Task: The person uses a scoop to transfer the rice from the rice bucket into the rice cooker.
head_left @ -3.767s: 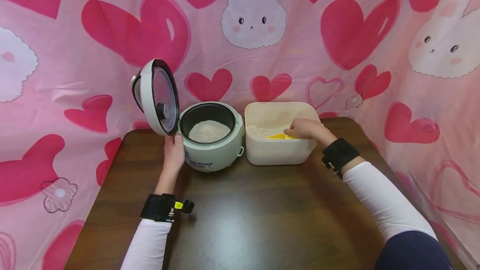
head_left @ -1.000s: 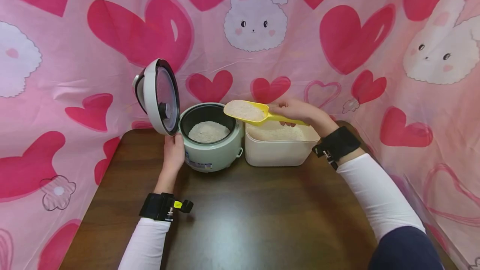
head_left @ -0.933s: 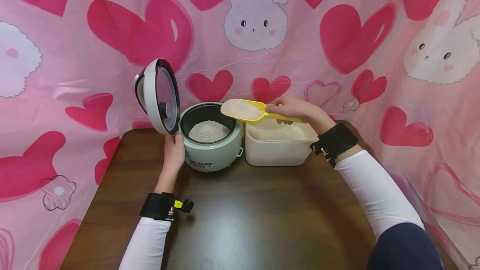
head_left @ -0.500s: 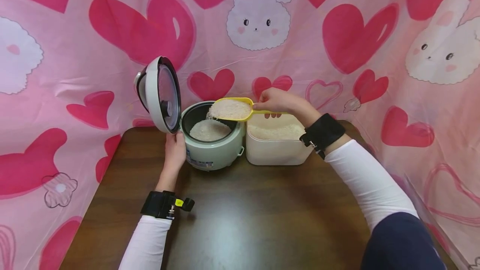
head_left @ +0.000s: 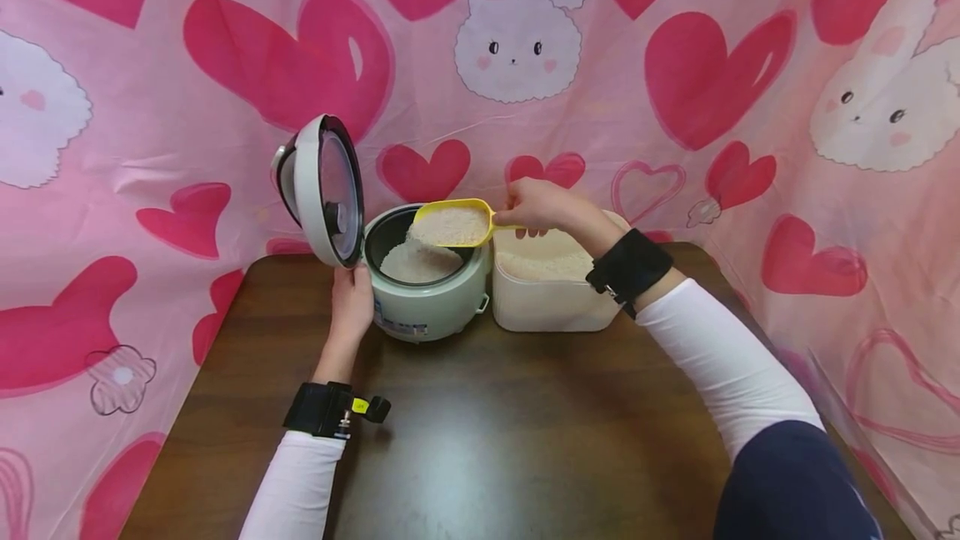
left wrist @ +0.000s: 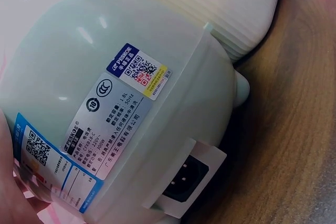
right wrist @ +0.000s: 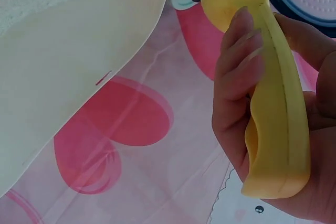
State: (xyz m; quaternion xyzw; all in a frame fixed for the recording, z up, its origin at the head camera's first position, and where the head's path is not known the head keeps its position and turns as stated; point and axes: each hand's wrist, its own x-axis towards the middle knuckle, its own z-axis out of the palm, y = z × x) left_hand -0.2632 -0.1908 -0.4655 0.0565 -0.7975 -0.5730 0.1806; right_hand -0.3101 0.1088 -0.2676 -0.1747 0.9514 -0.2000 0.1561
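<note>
Over round cooker (head_left: 427,311), curved plastic scoop (right wrist: 281,124)

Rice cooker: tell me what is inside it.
Inside the rice cooker, a heap of white grains lies in a dark pot. The yellow scoop hides part of the pot's wall; the grains cover its bottom.

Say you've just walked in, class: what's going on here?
A person's right hand grips a scoop of rice over the open cooker, and rice spills off its tip into the pot. The left hand is at the cooker's side, just below the raised lid. The bin alongside holds more rice.
</note>
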